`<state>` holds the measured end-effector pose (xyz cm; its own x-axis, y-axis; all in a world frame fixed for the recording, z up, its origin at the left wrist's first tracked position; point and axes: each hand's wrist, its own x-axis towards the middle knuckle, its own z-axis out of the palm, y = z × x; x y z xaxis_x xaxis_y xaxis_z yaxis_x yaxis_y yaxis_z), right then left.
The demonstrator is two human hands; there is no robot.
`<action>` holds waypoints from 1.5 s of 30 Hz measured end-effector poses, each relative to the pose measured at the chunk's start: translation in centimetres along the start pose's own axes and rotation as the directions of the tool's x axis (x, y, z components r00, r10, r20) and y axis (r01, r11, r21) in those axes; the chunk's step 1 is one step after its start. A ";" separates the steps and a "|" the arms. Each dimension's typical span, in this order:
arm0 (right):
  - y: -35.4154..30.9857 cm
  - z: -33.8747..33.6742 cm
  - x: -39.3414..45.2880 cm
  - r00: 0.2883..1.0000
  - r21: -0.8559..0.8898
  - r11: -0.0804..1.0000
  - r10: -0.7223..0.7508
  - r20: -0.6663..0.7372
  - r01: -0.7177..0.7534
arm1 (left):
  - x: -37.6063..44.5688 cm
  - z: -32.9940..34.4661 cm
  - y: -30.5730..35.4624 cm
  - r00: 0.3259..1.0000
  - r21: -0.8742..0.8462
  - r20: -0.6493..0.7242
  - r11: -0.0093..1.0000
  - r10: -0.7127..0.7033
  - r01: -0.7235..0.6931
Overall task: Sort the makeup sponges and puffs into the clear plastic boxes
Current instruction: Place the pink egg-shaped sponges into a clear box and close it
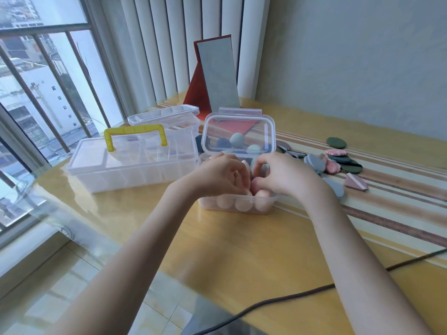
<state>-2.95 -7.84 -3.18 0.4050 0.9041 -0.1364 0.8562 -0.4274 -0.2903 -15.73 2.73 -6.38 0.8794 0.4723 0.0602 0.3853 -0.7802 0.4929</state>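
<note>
No legible text, label, brand, number or sign on any surface in the head view.
</note>
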 end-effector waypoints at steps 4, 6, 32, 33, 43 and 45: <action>-0.1 0.3 0.1 1.000 -0.031 0.999 0.008 -0.029 -0.008 | -0.1 0.0 0.0 0.999 0.007 0.031 1.000 -0.012 0.012; 0.1 0.2 0.3 0.997 0.016 0.999 0.041 -0.061 -0.040 | -0.1 -0.1 0.0 0.999 0.009 0.045 1.000 -0.017 0.017; 2.4 4.4 4.0 0.967 0.741 0.653 0.047 -0.249 0.159 | -1.7 2.2 -1.2 0.666 -0.476 -0.668 0.879 -0.332 -0.039; 2.3 4.4 3.9 0.960 0.789 0.583 0.053 -0.275 0.194 | -1.8 2.3 -1.2 0.676 -0.510 -0.653 0.858 -0.343 -0.058; 3.2 1.8 2.2 0.915 0.973 0.082 0.331 -0.230 0.216 | -1.9 1.8 -0.6 0.640 -0.824 -0.565 0.381 -0.520 -0.419; 3.1 1.8 1.6 0.939 0.963 0.194 0.251 -0.235 0.189 | -2.2 1.7 -0.5 0.659 -0.822 -0.569 0.368 -0.492 -0.434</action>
<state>-0.20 -7.73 -6.00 0.6706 0.7415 0.0212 -0.0661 0.0881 -0.9939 -17.33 1.39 -8.23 0.2309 0.9286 0.2906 -0.4700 -0.1551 0.8689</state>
